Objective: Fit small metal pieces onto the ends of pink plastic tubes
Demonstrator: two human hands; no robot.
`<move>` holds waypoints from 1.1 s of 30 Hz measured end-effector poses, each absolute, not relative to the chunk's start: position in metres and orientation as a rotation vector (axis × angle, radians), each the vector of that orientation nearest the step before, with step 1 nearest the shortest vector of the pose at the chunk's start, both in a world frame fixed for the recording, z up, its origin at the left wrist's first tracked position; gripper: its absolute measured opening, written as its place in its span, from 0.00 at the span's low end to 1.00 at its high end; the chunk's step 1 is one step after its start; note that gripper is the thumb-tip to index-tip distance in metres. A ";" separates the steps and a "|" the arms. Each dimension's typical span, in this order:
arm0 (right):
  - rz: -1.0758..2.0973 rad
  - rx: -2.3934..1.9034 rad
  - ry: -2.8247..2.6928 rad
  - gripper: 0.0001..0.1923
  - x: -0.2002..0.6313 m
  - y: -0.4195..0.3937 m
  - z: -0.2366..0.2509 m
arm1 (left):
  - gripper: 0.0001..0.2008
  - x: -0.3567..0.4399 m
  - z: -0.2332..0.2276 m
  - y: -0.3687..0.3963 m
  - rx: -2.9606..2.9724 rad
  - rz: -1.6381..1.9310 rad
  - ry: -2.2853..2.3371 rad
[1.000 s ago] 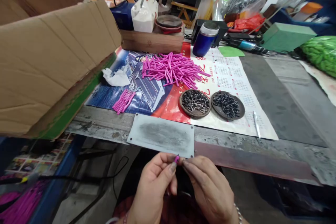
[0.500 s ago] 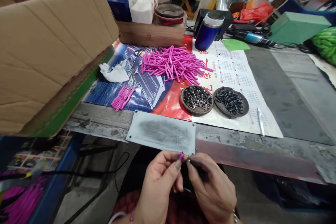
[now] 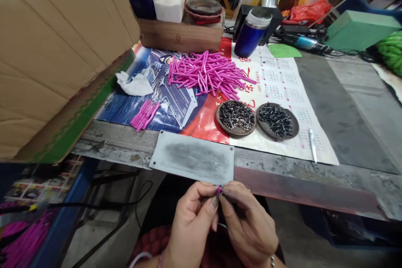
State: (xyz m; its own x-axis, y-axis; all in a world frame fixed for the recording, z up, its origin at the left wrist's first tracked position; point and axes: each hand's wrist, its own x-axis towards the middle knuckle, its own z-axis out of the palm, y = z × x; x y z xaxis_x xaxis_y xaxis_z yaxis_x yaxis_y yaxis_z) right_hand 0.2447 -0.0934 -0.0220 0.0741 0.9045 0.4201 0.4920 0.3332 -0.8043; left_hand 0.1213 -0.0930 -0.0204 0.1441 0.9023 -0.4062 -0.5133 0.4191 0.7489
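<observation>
My left hand [image 3: 192, 222] and my right hand [image 3: 248, 226] meet fingertip to fingertip below the table's front edge. Between them they pinch a small pink plastic piece [image 3: 219, 190], of which only the tip shows. Whether the right hand also holds a small metal part is hidden by the fingers. On the table lies a heap of pink plastic sticks [image 3: 207, 75] and, to its left, a small neat bundle of pink sticks [image 3: 145, 114]. Two round dishes stand nearer me: the left dish [image 3: 235, 118] holds small shiny metal parts, the right dish [image 3: 277, 121] holds dark screws.
A grey metal plate [image 3: 192, 157] lies at the table's edge above my hands. A large cardboard box [image 3: 53, 58] overhangs the left side. A blue mug [image 3: 250, 34], a wooden box [image 3: 180, 35], a crumpled tissue [image 3: 134, 84], a green box [image 3: 358, 30] and a white pen [image 3: 312, 145] are farther off.
My hands stay together on the pink piece with small finger movements. The camera has tilted down a little, so the table sits higher in view.
</observation>
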 end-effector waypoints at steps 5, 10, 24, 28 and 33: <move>0.755 -1.258 -1.335 0.09 0.241 -0.098 -0.021 | 0.03 0.120 -0.022 -0.100 0.658 1.146 0.915; 1.100 -1.170 -1.087 0.06 0.243 -0.095 -0.006 | 0.06 0.117 -0.014 -0.102 0.825 1.173 0.859; 1.036 -1.161 -1.147 0.08 0.249 -0.101 0.000 | 0.08 0.119 -0.010 -0.109 1.104 1.245 0.974; 0.967 -1.179 -1.223 0.07 0.251 -0.100 0.001 | 0.09 0.118 -0.009 -0.109 1.197 1.257 1.016; 0.891 -1.227 -1.313 0.08 0.252 -0.098 0.005 | 0.10 0.119 -0.010 -0.108 1.295 1.301 1.032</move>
